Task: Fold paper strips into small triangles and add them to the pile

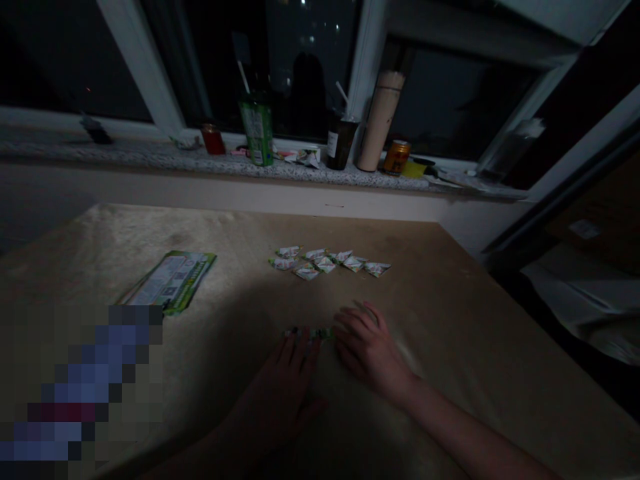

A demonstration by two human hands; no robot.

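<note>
**Operator:** What do you record on the table, starting from the left?

**Inspector:** A flat stack of green and white leaflets (173,283) lies at the left, well apart from your hands. Your left hand (287,373) comes next. It lies palm down and spread open, gripping nothing, and its fingertips (300,341) rest on the near edge of a small folded paper (313,332).

**Operator:** Where exactly is that paper?

**Inspector:** It lies flat on the table between your two hands, in front of you and near the table's front edge. The light is dim, so I can read only green and white print on it.

**Operator:** And the right hand?

**Inspector:** Your right hand (370,350) sits just right of the paper, knuckles raised and fingers curled down. The fingertips (341,328) meet the paper's right end. I cannot tell whether they pinch it or only touch it.

**Operator:** Anything further back?

**Inspector:** A row of folded paper pieces (327,261) lies beyond your hands, near the middle of the table and clear of them. On the window sill (125,155) behind, from left to right, stand a red can (213,140), a green bottle (257,133), a dark cup (341,143), a tall pale tube (380,120) and an orange can (397,157).
</note>
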